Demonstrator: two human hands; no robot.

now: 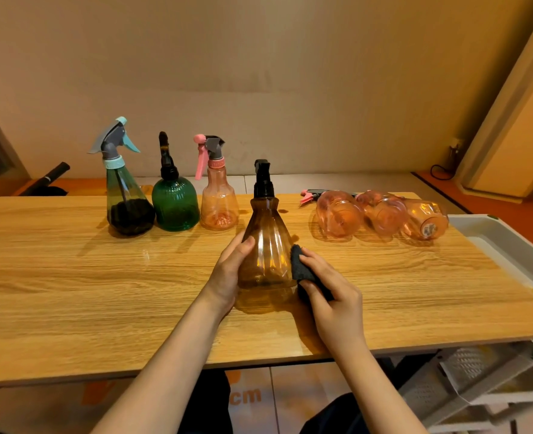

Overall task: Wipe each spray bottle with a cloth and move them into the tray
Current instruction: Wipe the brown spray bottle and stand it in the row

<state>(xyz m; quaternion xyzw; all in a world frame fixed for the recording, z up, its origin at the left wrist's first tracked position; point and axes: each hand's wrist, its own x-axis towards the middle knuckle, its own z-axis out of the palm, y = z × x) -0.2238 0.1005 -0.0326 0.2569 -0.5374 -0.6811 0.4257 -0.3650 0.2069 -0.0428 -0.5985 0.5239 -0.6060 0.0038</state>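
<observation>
An amber spray bottle (266,245) with a black pump stands upright at the middle of the wooden table (71,277). My left hand (227,270) grips its left side. My right hand (328,296) holds a dark cloth (299,266) pressed against the bottle's right side. Behind, in a row, stand a teal-topped bottle (124,195), a green bottle (174,202) and a pink bottle (218,202). Three pink bottles (381,214) lie on their sides at the right. A white tray (509,242) sits at the table's right edge.
A wall runs close behind the table. A white plastic rack (478,380) stands below the table's right corner. A black cable (440,170) lies on the orange floor at the far right. A dark object (49,180) lies behind the table's left end.
</observation>
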